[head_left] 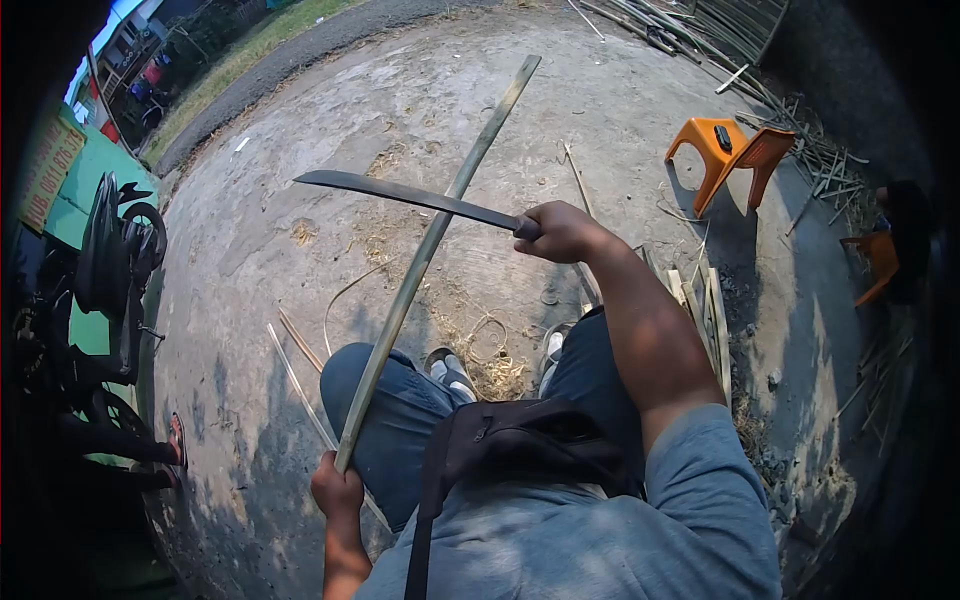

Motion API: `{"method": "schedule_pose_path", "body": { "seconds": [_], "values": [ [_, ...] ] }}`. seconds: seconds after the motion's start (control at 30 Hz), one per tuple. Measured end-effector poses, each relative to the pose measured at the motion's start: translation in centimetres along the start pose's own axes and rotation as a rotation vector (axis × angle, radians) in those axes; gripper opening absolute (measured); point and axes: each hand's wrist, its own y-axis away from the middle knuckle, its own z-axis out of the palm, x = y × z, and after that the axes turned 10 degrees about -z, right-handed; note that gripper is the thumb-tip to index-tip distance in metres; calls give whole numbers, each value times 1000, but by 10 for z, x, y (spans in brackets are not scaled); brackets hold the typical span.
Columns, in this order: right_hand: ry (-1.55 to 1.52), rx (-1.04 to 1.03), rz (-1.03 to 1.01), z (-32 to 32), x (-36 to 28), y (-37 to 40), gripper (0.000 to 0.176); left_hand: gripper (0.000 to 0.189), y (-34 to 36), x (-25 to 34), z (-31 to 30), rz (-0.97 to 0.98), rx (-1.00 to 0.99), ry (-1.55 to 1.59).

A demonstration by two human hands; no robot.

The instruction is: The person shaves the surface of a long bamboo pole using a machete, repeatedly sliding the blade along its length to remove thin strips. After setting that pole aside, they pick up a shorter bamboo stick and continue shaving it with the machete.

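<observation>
My right hand (562,233) is closed round the dark handle of a machete (400,193), its long blade pointing left. The blade crosses over the upper half of a long bamboo strip (408,290) in this view. My left hand (337,487) grips the near end of that strip, beside my left knee. From there the strip slants up and away to the right, its far end well beyond the blade. Thin shavings (497,375) lie on the ground between my feet.
Split bamboo pieces (712,320) lie by my right leg, and thin strips (300,385) by my left. An orange plastic chair (706,150) with a dark object on it stands ahead right. A motorcycle (105,260) and another person's foot (177,440) are at left. More bamboo (660,25) is piled far right.
</observation>
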Motion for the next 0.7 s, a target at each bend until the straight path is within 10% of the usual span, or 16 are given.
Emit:
{"method": "schedule_pose_path", "body": {
  "seconds": [0.23,0.47,0.7],
  "values": [
    [-210,179,102,-4,13,5,41,23,1,3,-4,6,16,-14],
    [270,-99,-302,16,-57,18,21,22,0,1,4,32,-20,42],
    [47,-15,-9,5,-2,-7,32,25,3,0,5,-12,54,-39]
  ]
}}
